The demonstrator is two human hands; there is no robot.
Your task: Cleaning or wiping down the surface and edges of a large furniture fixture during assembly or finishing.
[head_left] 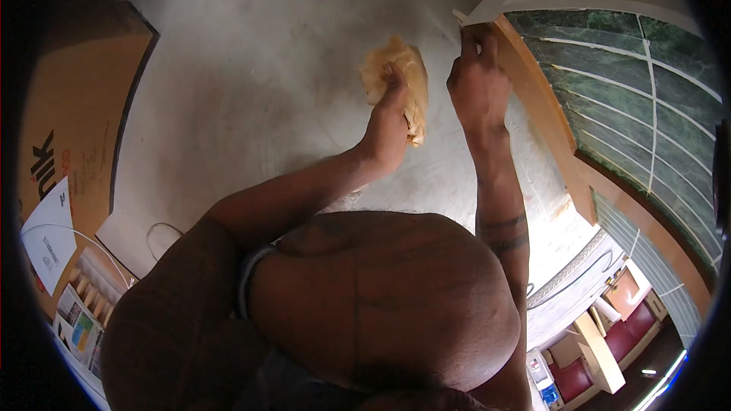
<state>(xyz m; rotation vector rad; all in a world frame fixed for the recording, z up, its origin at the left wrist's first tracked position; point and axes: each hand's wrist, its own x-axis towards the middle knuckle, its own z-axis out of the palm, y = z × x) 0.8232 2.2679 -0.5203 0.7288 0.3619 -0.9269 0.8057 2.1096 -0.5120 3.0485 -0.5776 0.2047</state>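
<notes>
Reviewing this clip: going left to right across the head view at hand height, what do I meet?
Large cardboard box → left hand gripping a crumpled tan sheet → right hand → brown edging → green panel with pale lines.

Bare at left hand, right hand and both forearms, with dark bands round the right one and grey-blue edging beside the left upper arm.

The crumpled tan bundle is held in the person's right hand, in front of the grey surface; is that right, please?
No: the head view shows the crumpled tan bundle in the left hand, not the right hand. The grey surface is indeed behind it.
</notes>
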